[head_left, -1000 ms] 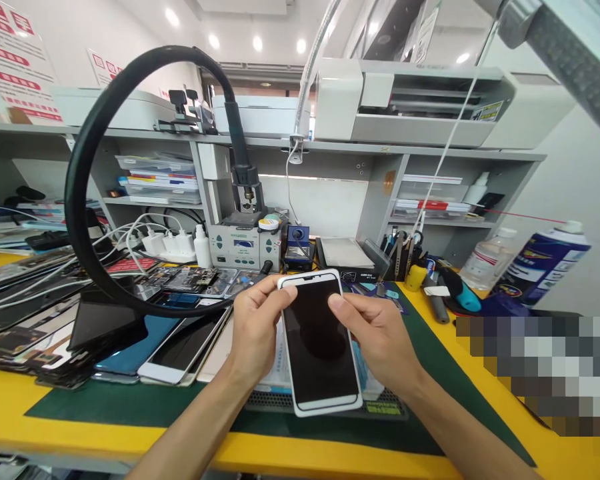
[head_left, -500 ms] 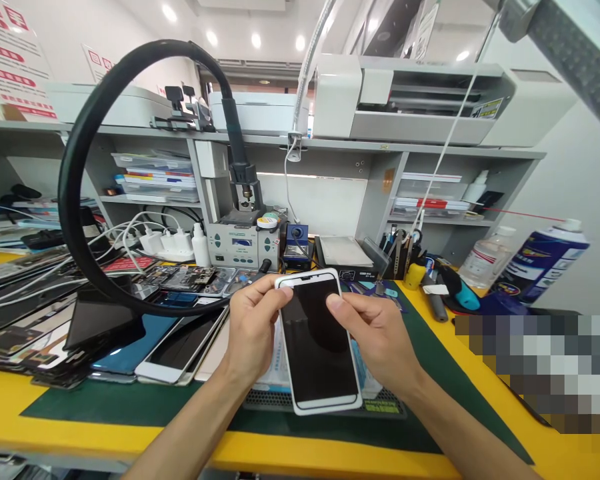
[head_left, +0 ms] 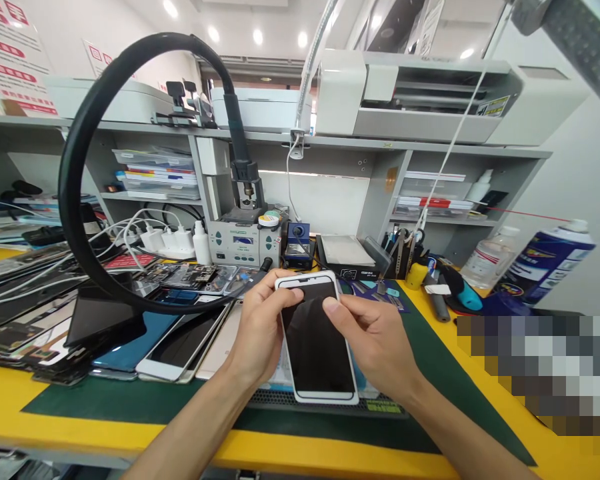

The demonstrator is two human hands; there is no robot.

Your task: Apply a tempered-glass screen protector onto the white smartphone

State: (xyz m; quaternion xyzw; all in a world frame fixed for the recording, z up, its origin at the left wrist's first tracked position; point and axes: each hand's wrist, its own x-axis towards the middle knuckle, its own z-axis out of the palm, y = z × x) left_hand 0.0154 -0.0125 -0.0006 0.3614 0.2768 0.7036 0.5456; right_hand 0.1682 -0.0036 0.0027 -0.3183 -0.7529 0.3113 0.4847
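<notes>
Both hands hold a white-framed smartphone (head_left: 320, 353) with a dark screen, tilted toward me above the bench. My left hand (head_left: 265, 320) grips its upper left edge, thumb resting on the screen near the top. On the opposite edge, my right hand (head_left: 377, 333) is closed with its thumb pressed on the upper right of the screen. The fingers behind the phone are hidden. Under it lies a dark perforated plate (head_left: 265, 400) with light blue material, partly covered by the phone and hands, on a green mat (head_left: 145, 403).
Several phones, including a white one (head_left: 167, 369), and phone parts lie at the left. A hot-air station (head_left: 245, 243) stands behind, its thick black hose (head_left: 67, 173) looping over them. Tools, a clear bottle (head_left: 490, 260) and a blue spray can (head_left: 550, 260) stand at the right.
The phone's lower end has risen slightly in view. My left thumb has slid a little to the right across the top of the screen. Both hands keep hold.
</notes>
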